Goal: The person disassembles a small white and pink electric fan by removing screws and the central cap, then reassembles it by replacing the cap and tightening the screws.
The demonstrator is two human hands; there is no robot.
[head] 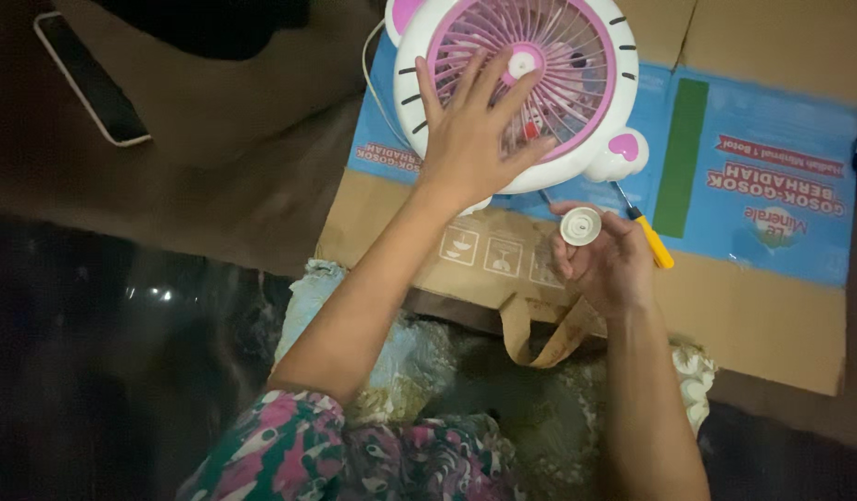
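Observation:
A small white and pink table fan (577,56) lies face up on a flattened cardboard box (762,315). My left hand (470,139) rests flat on the fan's pink grille, fingers spread, close to the white hub at the centre. My right hand (607,264) is just below the fan and holds a small round white cap (580,225) between thumb and fingertips. A yellow-handled screwdriver (651,237) lies on the cardboard, touching the far side of my right hand.
A phone (93,82) lies on the dark brown surface at the far left. A white cord (368,70) leaves the fan's left side. Patterned cloth (419,371) covers my lap below the cardboard. The floor at the left is dark.

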